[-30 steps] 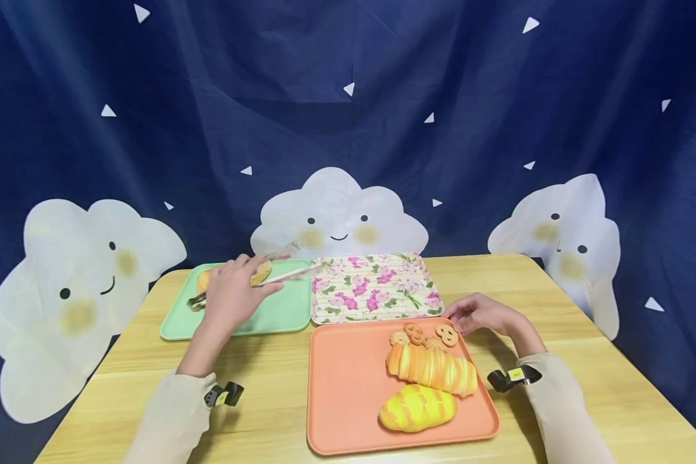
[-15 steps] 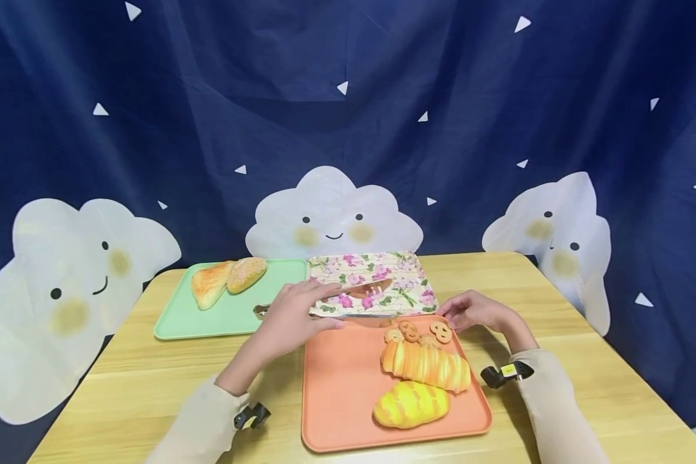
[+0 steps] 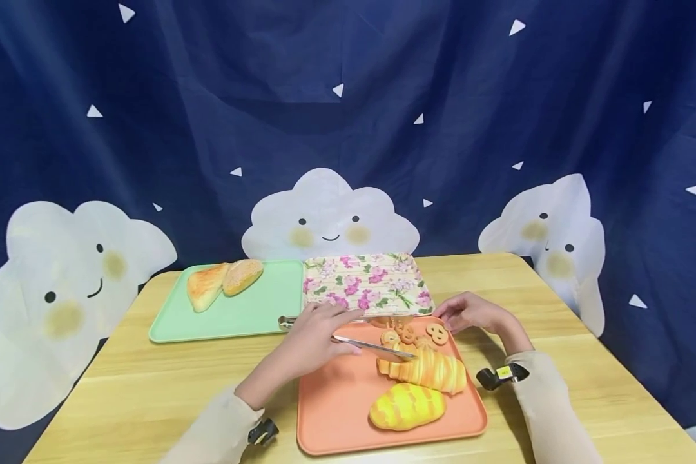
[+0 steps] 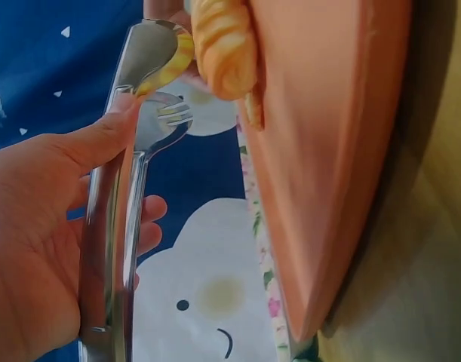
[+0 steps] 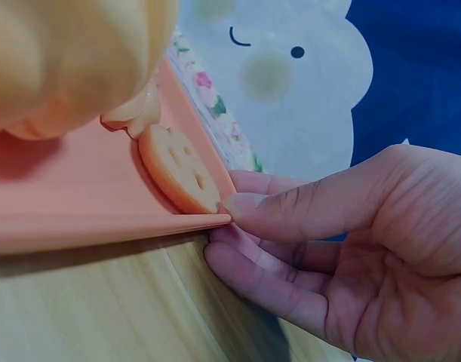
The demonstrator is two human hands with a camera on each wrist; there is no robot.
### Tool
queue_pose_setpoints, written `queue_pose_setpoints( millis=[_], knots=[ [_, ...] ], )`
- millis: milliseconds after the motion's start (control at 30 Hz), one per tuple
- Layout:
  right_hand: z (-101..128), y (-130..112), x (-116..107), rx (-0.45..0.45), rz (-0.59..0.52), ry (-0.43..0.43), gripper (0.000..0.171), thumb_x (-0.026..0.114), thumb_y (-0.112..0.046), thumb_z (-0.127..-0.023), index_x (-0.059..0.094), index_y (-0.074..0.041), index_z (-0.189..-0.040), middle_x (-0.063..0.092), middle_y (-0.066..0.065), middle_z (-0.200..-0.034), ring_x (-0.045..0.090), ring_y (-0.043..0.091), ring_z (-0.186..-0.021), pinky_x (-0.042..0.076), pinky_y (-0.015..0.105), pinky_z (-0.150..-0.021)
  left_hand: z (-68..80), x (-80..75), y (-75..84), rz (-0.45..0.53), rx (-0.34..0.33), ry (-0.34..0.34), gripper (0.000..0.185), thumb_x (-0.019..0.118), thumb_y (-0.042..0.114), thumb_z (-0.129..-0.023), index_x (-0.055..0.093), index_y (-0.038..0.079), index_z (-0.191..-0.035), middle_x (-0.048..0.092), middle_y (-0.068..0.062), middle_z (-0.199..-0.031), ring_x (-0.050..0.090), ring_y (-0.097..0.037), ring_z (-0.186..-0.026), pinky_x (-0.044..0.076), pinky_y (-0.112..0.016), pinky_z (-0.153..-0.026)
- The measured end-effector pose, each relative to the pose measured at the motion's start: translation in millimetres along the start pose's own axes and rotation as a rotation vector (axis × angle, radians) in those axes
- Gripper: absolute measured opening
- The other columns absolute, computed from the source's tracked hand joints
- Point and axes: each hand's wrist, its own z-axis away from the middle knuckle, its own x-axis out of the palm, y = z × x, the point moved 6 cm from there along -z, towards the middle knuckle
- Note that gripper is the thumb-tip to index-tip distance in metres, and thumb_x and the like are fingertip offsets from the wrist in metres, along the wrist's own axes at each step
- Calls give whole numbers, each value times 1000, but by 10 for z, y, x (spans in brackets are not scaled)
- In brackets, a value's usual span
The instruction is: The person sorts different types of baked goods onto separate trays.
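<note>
Right of our left hand, which grips the tongs, lies the long bread, crosswise, tong tips touching it; our right hand pinches the orange tray.

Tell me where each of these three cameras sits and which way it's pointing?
Head: worn on the head, looking forward and down at the table, trays and backdrop; both forearms and hands show.
Left wrist: on the left wrist, looking along the left hand and its tongs to the bread.
Right wrist: on the right wrist, looking at the right hand pinching the orange tray.
All three share that tray.
</note>
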Motion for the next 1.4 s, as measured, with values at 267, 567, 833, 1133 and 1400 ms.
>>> queue_pose_setpoints(
  millis=[267, 567, 833, 1133, 1400],
  knots=[
    [-12, -30, -15, -9, 15, 9, 35, 70, 4, -85, 66, 16, -117, 73, 20, -97, 66, 11, -81, 57, 26, -74, -5, 53, 31, -17, 8, -45, 68, 70, 55, -88, 55, 26, -148, 64, -10, -140, 51, -39, -138, 26, -64, -119],
    [3, 27, 9, 2, -1, -8, 36, 69, 4, -86, 64, 17, -119, 72, 21, -98, 66, 11, -81, 57, 26, -73, 11, 144, 53, -106, 105, -70, 70, 70, 56, -87, 56, 25, -148, 69, 1, -123, 63, -20, -114, 42, -45, -104],
    [-19, 14, -5, 13, 10, 9, 35, 70, 3, -84, 67, 15, -117, 73, 12, -92, 66, 11, -78, 57, 27, -72, 16, 140, 104, -170, 103, -103, 70, 72, 54, -87, 53, 28, -150, 66, 1, -132, 60, -22, -119, 41, -52, -112],
    [-21, -17, -21, 5, 32, 19, 35, 70, 4, -84, 66, 16, -117, 73, 21, -96, 66, 12, -80, 57, 27, -72, 4, 189, 128, -164, 59, -96, 72, 73, 55, -86, 53, 27, -149, 65, -1, -136, 60, -26, -124, 39, -58, -113],
    [-15, -2, 12, 17, 11, 13, 35, 70, 5, -85, 65, 17, -117, 72, 18, -95, 66, 12, -80, 58, 28, -74, 33, 234, 122, -97, 100, -112, 64, 73, 52, -88, 57, 29, -146, 67, 1, -132, 61, -25, -123, 45, -54, -107]
  ],
)
